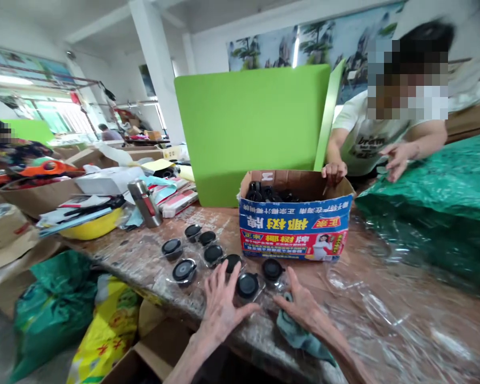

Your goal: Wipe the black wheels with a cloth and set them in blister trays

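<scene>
Two hands flat on a table (144,258) beside black caps (184,270).
Left hand (220,305) and right hand (304,308) lie palm down, fingers spread, gripping nothing; one cap (247,285) sits between them, cloth (300,336) under the right, box (296,234) behind.

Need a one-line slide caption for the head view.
Left hand and right hand flank a black round cap on the worn table; printed carton behind.

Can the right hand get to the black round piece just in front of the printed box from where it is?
Probably yes. The right hand lies open close beside the black round piece, with nothing between them; the printed box stands behind the piece, not in the way.
</scene>
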Demonstrator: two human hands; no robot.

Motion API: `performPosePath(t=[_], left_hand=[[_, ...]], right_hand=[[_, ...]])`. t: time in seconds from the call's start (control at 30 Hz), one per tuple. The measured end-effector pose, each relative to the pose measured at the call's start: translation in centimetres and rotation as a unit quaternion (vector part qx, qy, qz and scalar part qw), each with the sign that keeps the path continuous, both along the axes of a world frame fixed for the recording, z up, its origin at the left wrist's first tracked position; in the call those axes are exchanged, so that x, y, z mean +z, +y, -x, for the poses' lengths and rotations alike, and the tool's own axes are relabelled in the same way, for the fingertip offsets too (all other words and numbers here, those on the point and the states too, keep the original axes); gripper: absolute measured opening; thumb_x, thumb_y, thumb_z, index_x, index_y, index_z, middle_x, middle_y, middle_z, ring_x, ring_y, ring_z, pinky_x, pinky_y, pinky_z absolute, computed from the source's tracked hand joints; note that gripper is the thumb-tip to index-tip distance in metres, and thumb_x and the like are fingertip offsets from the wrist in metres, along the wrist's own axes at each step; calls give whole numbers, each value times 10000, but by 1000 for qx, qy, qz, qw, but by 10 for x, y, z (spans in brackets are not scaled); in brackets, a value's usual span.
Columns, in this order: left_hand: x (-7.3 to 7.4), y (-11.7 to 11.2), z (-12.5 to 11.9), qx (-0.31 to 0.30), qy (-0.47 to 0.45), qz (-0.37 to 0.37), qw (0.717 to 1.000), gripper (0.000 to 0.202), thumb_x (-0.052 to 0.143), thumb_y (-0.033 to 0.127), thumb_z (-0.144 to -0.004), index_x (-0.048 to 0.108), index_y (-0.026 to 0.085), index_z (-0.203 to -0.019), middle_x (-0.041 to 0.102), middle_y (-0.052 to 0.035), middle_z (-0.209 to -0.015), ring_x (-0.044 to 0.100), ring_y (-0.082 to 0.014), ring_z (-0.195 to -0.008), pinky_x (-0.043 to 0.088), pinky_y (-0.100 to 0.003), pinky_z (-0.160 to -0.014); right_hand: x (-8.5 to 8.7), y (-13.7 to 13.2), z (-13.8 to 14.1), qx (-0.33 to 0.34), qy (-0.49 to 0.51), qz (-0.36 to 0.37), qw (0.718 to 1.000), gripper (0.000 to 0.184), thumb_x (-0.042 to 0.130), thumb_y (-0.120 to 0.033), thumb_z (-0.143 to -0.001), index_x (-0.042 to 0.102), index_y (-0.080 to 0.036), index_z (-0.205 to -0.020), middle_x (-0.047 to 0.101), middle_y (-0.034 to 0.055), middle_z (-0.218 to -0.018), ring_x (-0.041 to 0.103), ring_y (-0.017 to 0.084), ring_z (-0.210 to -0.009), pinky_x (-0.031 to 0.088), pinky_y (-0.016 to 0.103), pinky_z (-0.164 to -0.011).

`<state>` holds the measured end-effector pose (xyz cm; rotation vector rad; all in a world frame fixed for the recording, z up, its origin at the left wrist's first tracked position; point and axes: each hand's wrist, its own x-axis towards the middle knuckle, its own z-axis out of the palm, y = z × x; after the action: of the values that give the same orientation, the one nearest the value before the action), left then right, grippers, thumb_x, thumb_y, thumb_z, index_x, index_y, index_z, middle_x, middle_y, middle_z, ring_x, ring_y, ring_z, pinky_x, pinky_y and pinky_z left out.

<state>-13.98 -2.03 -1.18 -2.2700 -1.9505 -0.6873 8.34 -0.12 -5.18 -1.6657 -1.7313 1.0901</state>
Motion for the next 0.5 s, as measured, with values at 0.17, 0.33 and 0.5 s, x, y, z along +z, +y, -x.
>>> performPosePath(t=[0.17,0.33,0.5], left_hand=[[113,64,-11,-25,-122,-197,973,342,516,388,-891,621,134,-1094,605,-110,-1057,556,-222,-1045,460,-392,-963],[131,100,-25,-69,-49,7,996,496,593,491,-810,640,133,-1151,655,-149,-1102,590,-302,-1044,448,-509,-960],[30,48,-20,-217,120,83,965,642,563,587,-820,397,437,-1422,434,-57,-1505,357,-366,-1392,248,-658,-1091]], right_hand=[[24,-10,3,-3,-56,10,998,757,530,-384,-839,276,-124,-1503,696,157,-1085,636,312,-1079,467,409,-898],[43,-32,-14,22,-84,27,996,512,492,-394,-878,541,-168,-1335,685,140,-1127,608,287,-1115,426,396,-976],[41,-66,-42,-8,23,30,999,376,520,-412,-861,659,-237,-1163,686,87,-1125,605,268,-1093,416,415,-984]])
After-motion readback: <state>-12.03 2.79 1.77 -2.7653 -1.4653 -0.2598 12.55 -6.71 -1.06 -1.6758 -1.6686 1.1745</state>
